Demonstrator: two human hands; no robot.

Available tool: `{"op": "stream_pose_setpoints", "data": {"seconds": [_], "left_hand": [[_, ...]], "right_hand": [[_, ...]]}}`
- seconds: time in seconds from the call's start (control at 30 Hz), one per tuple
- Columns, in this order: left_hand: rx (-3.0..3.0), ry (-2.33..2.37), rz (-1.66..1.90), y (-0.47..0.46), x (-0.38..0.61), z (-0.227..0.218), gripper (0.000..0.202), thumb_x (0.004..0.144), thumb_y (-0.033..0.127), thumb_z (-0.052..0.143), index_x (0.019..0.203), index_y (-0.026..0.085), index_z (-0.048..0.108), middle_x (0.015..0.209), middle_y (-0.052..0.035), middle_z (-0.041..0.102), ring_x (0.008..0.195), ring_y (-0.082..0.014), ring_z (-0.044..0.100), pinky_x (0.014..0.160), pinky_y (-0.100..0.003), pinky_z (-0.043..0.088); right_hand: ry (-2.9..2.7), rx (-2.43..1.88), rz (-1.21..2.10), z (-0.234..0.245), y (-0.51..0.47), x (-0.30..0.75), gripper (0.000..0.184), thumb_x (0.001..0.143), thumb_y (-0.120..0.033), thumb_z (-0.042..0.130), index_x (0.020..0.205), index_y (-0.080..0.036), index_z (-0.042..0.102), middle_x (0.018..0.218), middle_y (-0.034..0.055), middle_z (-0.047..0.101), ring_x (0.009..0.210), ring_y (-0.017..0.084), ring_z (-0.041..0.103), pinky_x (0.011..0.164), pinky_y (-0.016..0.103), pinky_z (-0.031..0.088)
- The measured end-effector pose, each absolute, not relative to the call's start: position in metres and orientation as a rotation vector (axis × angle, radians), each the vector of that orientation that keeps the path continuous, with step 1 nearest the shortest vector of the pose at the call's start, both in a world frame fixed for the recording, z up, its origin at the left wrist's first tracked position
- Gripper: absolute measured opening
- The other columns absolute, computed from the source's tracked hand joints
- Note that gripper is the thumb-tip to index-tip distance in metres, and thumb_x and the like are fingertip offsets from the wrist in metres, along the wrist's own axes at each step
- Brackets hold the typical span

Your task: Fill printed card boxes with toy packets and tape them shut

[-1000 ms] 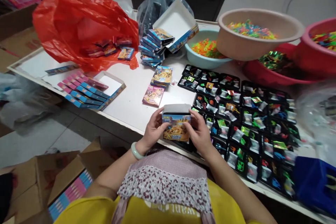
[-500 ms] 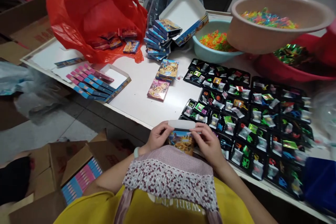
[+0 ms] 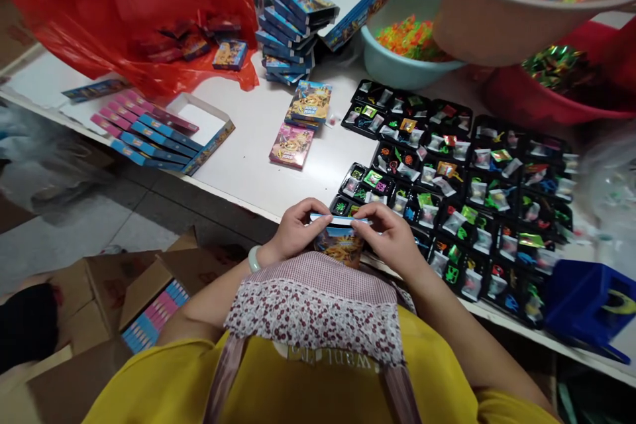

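A small blue printed cardboard box point(image 3: 340, 245) is held upright against the apron at the table's front edge. My left hand point(image 3: 299, 228) pinches its upper left corner, and my right hand point(image 3: 385, 235) pinches the upper right. Its top flap is folded over, with a dark gap showing beneath; what is inside is hidden. Just right of my hands lie black compartment trays point(image 3: 432, 179) filled with small colourful toys and wrapped packets. Beyond my hands on the table are a pink box point(image 3: 292, 144) and a small pile of blue boxes point(image 3: 311, 103).
At the left, a display carton point(image 3: 211, 149) holds pink and blue boxes. Behind stand a red plastic bag point(image 3: 149, 13), a blue box stack point(image 3: 285, 33), a light blue basin point(image 3: 407, 73) and a pinkish basin point(image 3: 487, 26). A blue holder point(image 3: 586, 298) sits right; open cardboard cartons point(image 3: 109, 285) are on the floor.
The box's white top flap stood up before; now it is folded down between my fingers. The camera view has tilted downward and shifted slightly.
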State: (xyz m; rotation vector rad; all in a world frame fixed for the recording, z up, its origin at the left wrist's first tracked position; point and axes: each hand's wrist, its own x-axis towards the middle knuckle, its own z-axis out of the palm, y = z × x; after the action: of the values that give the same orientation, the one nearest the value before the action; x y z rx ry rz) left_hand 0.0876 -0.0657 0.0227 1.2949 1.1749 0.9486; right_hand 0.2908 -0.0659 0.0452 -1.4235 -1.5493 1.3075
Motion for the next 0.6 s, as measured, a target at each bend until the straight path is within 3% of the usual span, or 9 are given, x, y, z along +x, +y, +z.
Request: {"op": "stream_pose_setpoints", "data": {"seconds": [0.1,0.17,0.27,0.5,0.6], "left_hand": [[1.363,0.977,0.959,-0.065,0.079,0.020,0.013,0.089,0.028,0.061,0.085,0.016,0.064,0.090,-0.0072,0.069,0.086,-0.0154,0.066,0.078,-0.029,0.055],[1.445,0.790,0.941,-0.066,0.069,0.019,0.013,0.088,0.027,0.062,0.097,0.018,0.066,0.102,-0.0101,0.070,0.098,-0.0190,0.067,0.084,-0.035,0.057],[1.608,0.654,0.908,-0.067,0.059,0.018,0.024,0.085,0.020,0.065,0.109,0.022,0.065,0.111,-0.0106,0.069,0.106,-0.0206,0.066,0.087,-0.037,0.057],[1.572,0.882,0.834,-0.067,0.066,0.018,0.014,0.085,0.020,0.065,0.098,0.018,0.064,0.094,-0.0072,0.069,0.089,-0.0160,0.067,0.079,-0.030,0.057],[1.550,0.984,0.868,-0.063,0.074,0.023,0.016,0.082,0.018,0.068,0.097,0.022,0.066,0.094,-0.0030,0.069,0.089,-0.0155,0.066,0.079,-0.028,0.055]], "right_hand": [[-1.638,-1.335,1.252,0.047,-0.069,0.295,0.010,0.086,-0.028,0.061,0.080,-0.021,0.063,0.084,0.0031,0.063,0.079,0.016,0.061,0.063,0.027,0.052],[-1.715,-1.252,1.214,0.047,-0.075,0.301,0.006,0.087,-0.027,0.062,0.088,-0.022,0.065,0.091,0.0040,0.065,0.086,0.017,0.063,0.070,0.031,0.054],[-1.873,-1.121,1.170,0.043,-0.085,0.309,0.015,0.088,-0.026,0.062,0.103,-0.026,0.065,0.105,0.0055,0.064,0.095,0.018,0.063,0.078,0.035,0.055],[-1.749,-1.246,1.198,0.039,-0.103,0.298,0.011,0.092,-0.025,0.055,0.100,-0.024,0.062,0.109,0.0070,0.062,0.101,0.018,0.061,0.082,0.036,0.055],[-1.555,-1.290,1.241,0.045,-0.107,0.327,0.030,0.089,-0.033,0.060,0.118,-0.026,0.057,0.126,0.0081,0.057,0.111,0.019,0.058,0.082,0.032,0.055]]}}
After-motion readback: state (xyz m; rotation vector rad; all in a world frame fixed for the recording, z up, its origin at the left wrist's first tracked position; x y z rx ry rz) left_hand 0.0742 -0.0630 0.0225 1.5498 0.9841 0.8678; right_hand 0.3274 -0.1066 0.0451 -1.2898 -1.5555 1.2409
